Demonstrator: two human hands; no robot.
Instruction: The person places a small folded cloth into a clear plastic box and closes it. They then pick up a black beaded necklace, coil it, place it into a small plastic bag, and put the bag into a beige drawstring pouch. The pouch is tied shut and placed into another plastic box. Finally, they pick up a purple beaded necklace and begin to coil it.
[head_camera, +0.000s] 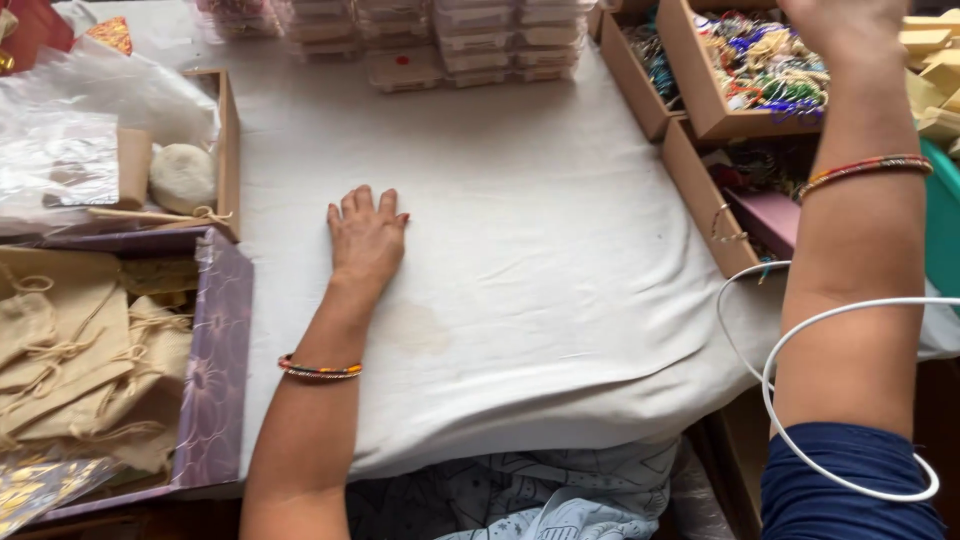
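Left hand (366, 240) lies flat and released, fingers spread, on the white cloth (520, 250) over the desk; right hand (845, 25) reaches into the cardboard box (700, 95) of coloured bangles (765, 65); its grip cannot be told.

White cloth (520, 230), creased and faintly stained, spread over a low table. Clear plastic boxes (440, 40) stacked along the far edge. Cardboard trays (690, 190) at the right, a purple floral box (215, 360) of drawstring pouches at the left (crinkled plastic sheeting (70, 130) behind it). Soft, even light.
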